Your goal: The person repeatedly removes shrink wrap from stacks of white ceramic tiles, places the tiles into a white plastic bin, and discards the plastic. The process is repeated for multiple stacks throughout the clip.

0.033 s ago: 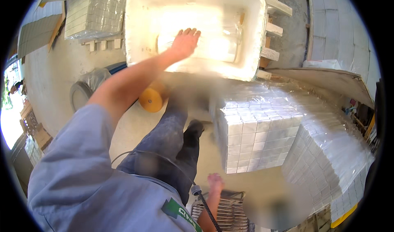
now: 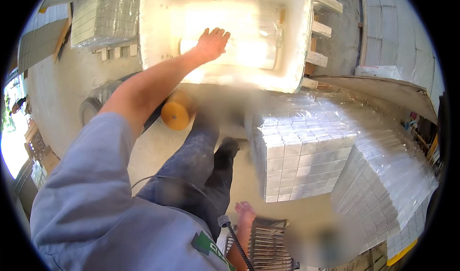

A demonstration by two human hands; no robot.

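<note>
A: Pale floor all round, wrapped tile stacks standing on it at the right. Main item?

B: White rectangular tub, ahead of the person at the top of the view. Corners rounded, rim thick and rough; interior cream, bleached by glare. Small tan patch high on the inner right wall, dark specks low at the left.

A: Contents?

B: One pale, elongated form, lying lengthwise nearer the tub's near edge. Right end looks glassy; glare hides the rest. Cannot tell what it is.

A: Left hand?

B: Reached in over the near edge, left of the tub's centre. Back upward, fingers slightly bent and a little apart. It overlaps the pale form's left part; contact or hold cannot be told.

A: Right hand?

B: Low at the person's side, above a slatted crate. Fingers loosely curled, half open, nothing visible in them.

A: Nearby?

B: Orange round-ended cylinder, just outside the tub's near left corner.
</note>
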